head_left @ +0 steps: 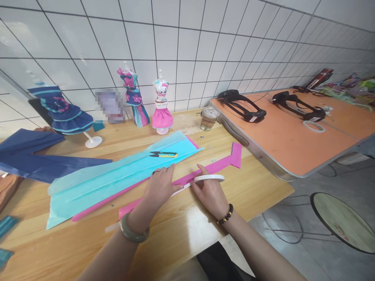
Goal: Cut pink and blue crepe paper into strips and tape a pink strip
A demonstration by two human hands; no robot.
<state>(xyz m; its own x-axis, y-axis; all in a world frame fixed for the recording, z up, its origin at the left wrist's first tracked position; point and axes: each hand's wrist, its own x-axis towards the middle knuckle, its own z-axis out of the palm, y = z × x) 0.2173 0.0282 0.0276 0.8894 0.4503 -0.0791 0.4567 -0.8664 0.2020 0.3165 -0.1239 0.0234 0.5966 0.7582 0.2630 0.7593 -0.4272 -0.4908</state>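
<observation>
A long pink strip (216,166) of thin paper or cloth lies across the wooden table in front of me, its right end folded at an angle. My left hand (159,185) rests flat on it, fingers stretched out, with the thumb by a narrow white band of tape along the strip's near edge. In my right hand (211,197) is a roll of white tape (215,177), held low over the strip. Thread snips (164,154) with black blades and a yellow handle part lie on a wide turquoise sheet (125,175) just beyond.
Dark blue material (32,156) lies at left. Small dress forms in doll clothes, one in a pink skirt (162,117), stand along the tiled wall. A glass of brown drink (209,119) is behind. Black headsets (244,107) sit on the orange table (281,144); a stool (342,222) stands right.
</observation>
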